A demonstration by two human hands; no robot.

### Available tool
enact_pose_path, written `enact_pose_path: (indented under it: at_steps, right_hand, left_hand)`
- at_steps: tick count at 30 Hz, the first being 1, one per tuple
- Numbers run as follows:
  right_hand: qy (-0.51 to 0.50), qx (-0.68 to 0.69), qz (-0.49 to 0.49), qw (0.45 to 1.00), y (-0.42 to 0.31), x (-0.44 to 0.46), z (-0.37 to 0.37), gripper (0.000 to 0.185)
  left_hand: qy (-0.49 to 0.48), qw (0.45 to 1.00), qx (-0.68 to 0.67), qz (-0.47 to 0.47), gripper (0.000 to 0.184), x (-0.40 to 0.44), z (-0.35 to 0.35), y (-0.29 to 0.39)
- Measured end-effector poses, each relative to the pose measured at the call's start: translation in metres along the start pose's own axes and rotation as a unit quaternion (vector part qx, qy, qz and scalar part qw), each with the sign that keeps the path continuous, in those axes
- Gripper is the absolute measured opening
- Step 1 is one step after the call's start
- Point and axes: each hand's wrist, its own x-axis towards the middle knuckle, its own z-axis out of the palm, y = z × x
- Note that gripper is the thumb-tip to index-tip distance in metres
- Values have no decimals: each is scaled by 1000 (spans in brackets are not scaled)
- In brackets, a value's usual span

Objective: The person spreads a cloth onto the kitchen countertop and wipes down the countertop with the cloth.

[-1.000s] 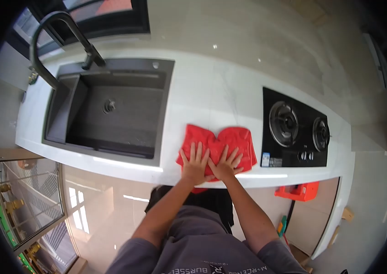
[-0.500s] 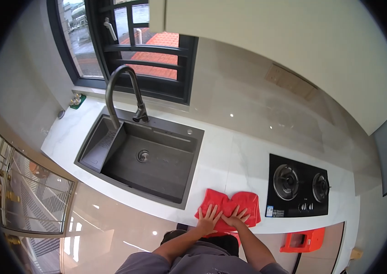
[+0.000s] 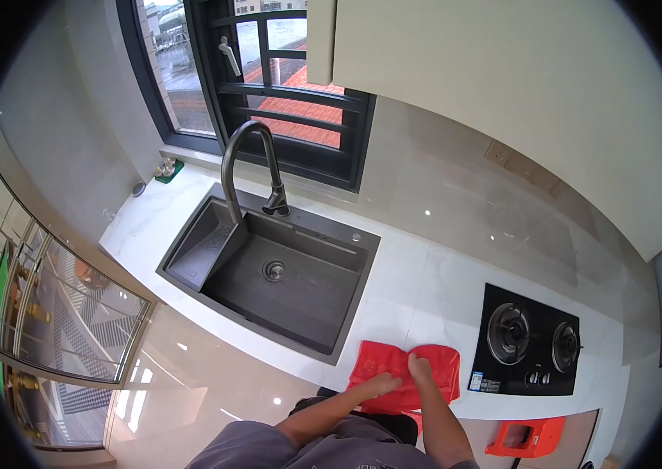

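A red cloth (image 3: 378, 359) lies over the front edge of the white countertop, between the sink and the stove, with part of it hanging down by my body. My left hand (image 3: 382, 384) is closed on the near middle of the cloth, its fingers curled under and mostly hidden. Slightly farther in and to the right, my right hand (image 3: 418, 366) is also closed, gripping the cloth near its middle fold. The two hands are close together but apart.
Left of the cloth is a dark sink (image 3: 300, 289) with a tall curved faucet (image 3: 268, 156). A black two-burner gas stove (image 3: 530, 340) sits to the right. Below the counter stands an orange-red stool (image 3: 530, 438). A glass-fronted door (image 3: 81, 305) is at the left.
My hands lay flat with fingers spread on the cloth; now their fingers are curled into it. The whole view has shifted, placing the counter lower and farther right.
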Motion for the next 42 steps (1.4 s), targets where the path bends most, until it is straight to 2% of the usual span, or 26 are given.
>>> enact_pose_path:
  at_steps: [1, 2, 3, 4, 5, 6, 7, 9, 10, 11, 12, 13, 15, 16, 17, 18, 19, 20, 22, 24, 26, 30, 32, 36, 38, 42]
  right_hand:
    - [-2, -3, -2, 1000, 1, -6, -6, 48]
    - [-151, 286, 137, 936, -1, -20, -19, 33]
    - [-281, 537, 260, 752, 2, -28, -25, 36]
    - [-282, 536, 259, 752, 1, -37, -24, 36]
    - [-206, 548, 328, 741, -1, -49, -18, 33]
    - [-128, 554, 394, 722, 3, -52, -14, 36]
    - [-129, 552, 395, 723, 11, -53, -17, 36]
    - [-235, 581, 300, 719, 41, -40, -14, 30]
    - [-230, 584, 308, 716, 42, -30, -3, 30]
    - [-174, 571, 326, 733, 34, -22, 9, 28]
    - [-115, 557, 350, 744, 31, -19, 17, 53]
    - [-201, 582, 273, 739, 35, -20, 15, 79]
    - [-225, 565, 160, 778, 87, 38, 64, 47]
    - [-229, 524, 55, 818, 136, 75, 106, 37]
    - [-233, 483, -90, 839, 205, 121, 163, 37]
    - [-226, 513, 94, 823, 146, 81, 114, 28]
    - [-159, 571, 307, 745, 67, 24, 48, 30]
    - [-43, 603, 467, 646, -31, -47, -33, 41]
    - [-50, 706, 456, 540, -52, -69, -58, 40]
    - [-56, 618, 406, 671, -36, -57, -39, 40]
    - [-75, 614, 362, 698, -4, -42, -14, 43]
    - [-67, 645, 312, 694, -4, -48, -11, 48]
    - [-93, 616, 308, 719, -1, -44, -14, 49]
    - [-132, 596, 296, 735, -18, -43, -36, 43]
    - [-152, 560, 290, 761, -21, -39, -37, 38]
    - [-148, 525, 346, 763, -51, -30, -52, 35]
  left_hand:
    - [1, 1000, -3, 0, 42, 24, -1, -19]
    - [-17, 978, -207, -33, 46, 55, -1, -48]
    - [-36, 913, -401, -64, 50, 71, 1, -64]
    - [-35, 913, -402, -64, 50, 62, 2, -58]
    - [86, 949, -298, -46, 52, 51, 9, -51]
    - [205, 960, -189, -28, 56, 52, 15, -48]
    - [206, 959, -190, -29, 56, 54, 13, -46]
    - [242, 961, -122, -55, 62, 68, 16, -53]
    - [234, 963, -119, -59, 62, 68, 19, -51]
    - [260, 957, -100, -76, 65, 51, 14, -33]
    - [280, 952, -78, -95, 68, 37, 9, -17]
    - [306, 943, -79, -104, 71, 40, 11, -15]
    - [286, 949, -50, -126, 72, 51, 7, -18]
    - [302, 944, -64, -116, 71, 34, 5, -1]
    - [324, 937, -57, -116, 70, 38, 6, -1]
    - [314, 938, -76, -128, 68, 31, 3, 12]
    - [320, 935, -69, -139, 67, 43, 5, 6]
    - [314, 933, -80, -156, 68, 45, 4, 7]
    - [354, 919, -82, -152, 67, 52, 8, 7]
    - [345, 922, -84, -153, 67, 50, 7, 8]
    - [326, 928, -90, -154, 67, 41, 3, 16]
    - [298, 949, -61, -87, 65, 50, 0, -4]
    - [327, 937, -92, -87, 63, 48, 2, -2]
    - [338, 924, -148, -98, 61, 65, -14, -20]
    - [286, 929, -183, -148, 59, 67, -30, -17]
    - [296, 917, -209, -166, 56, 70, -46, 6]
